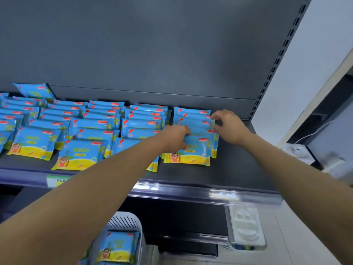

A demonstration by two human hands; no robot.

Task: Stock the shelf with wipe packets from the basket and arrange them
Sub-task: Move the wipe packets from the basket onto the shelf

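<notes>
Blue and yellow wipe packets stand in several overlapping rows on the dark shelf (233, 169). The rightmost row (193, 119) ends in a front packet (191, 157). My left hand (173, 138) rests on that row's left side, fingers curled on the front packets. My right hand (229, 125) pinches the right edge of packets further back in the same row. Below the shelf, a pale basket (124, 220) holds more packets (118, 247).
The shelf's right end beyond the last row is bare dark metal. A perforated upright (277, 62) bounds the shelf on the right. A price rail (191, 190) with a green label (55, 180) runs along the front edge. A white plastic item (246, 228) lies lower right.
</notes>
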